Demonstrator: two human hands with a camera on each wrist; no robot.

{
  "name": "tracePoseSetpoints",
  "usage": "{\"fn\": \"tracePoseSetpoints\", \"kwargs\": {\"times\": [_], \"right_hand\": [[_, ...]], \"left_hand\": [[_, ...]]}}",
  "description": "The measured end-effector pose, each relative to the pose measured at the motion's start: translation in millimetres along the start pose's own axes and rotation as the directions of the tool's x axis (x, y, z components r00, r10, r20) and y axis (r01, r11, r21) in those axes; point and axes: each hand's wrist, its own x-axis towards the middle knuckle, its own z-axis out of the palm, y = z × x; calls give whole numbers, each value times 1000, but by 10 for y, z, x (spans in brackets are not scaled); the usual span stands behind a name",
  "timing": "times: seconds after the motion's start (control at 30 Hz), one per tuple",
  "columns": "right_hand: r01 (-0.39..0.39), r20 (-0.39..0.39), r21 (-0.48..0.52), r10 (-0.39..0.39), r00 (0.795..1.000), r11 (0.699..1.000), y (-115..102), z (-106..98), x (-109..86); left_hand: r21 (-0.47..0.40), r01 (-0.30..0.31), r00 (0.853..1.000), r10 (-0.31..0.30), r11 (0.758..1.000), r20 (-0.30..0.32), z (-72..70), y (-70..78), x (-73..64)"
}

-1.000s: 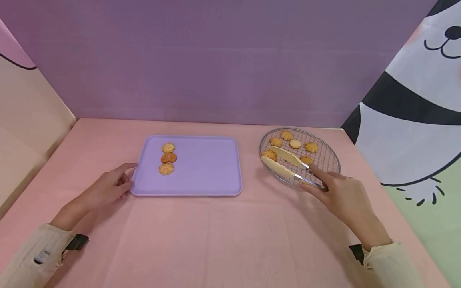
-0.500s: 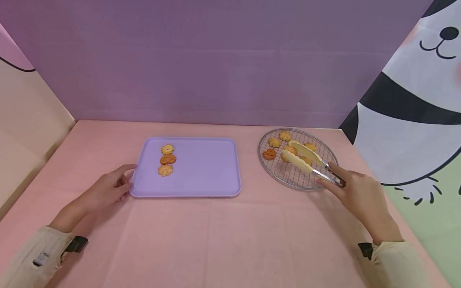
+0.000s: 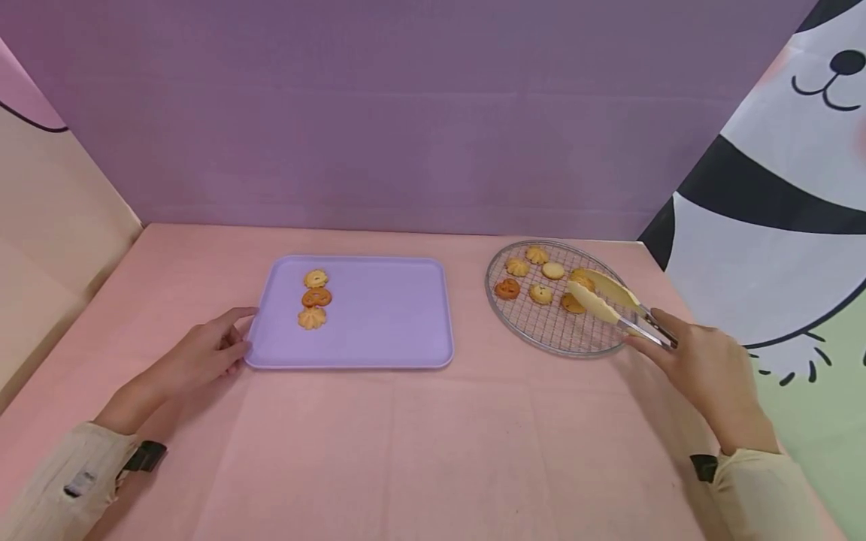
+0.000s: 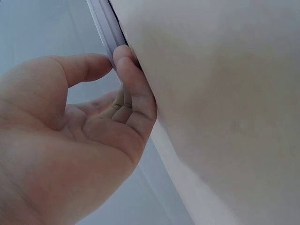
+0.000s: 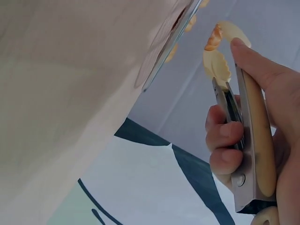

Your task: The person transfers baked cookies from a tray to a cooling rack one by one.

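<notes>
My right hand [image 3: 710, 368] grips a pair of tongs [image 5: 255, 131] with cream scalloped tips. Between the tips is a ridged golden cookie [image 5: 214, 37], raised above the round wire rack [image 3: 548, 334]. On the rack lie a pretzel-shaped cookie [image 3: 507, 289], a small round cookie [image 3: 553, 270] and several other cookies. My left hand [image 3: 203, 353] pinches the left rim of the lilac tray [image 3: 386, 323], thumb and fingertips at its edge [image 4: 105, 26]. The tray holds a column of cookies: a ring-like one [image 3: 315, 279], a pretzel-shaped one [image 3: 316, 297] and a flower-shaped one [image 3: 312, 318].
Both tray and rack stand on a pink-covered table [image 3: 460, 451], with a strip of cloth between them. A purple backdrop [image 3: 406, 113] rises behind the table. At the right is a panel with a panda drawing [image 3: 778, 240].
My right hand has moved the tongs rightward from the rack's left side, uncovering the pretzel-shaped cookie and the cookies in the middle. The left hand stays at the tray's edge.
</notes>
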Motion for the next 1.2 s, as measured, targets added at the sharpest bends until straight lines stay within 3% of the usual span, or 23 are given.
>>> {"fn": "tracePoseSetpoints", "kwargs": {"times": [0.33,0.97,1.2], "right_hand": [[-119,141,-24,121,983,993,111,-27,-20],[-188,203,-64,197,959,980,210,20,-45],[-202,221,-67,212,952,977,220,39,-38]], "left_hand": [[2,-2,1000,2,1000,-1,-7,-20,6],[-2,10,1000,-10,1000,1,-10,3,6],[-2,-13,1000,13,1000,-10,-6,-3,5]]}}
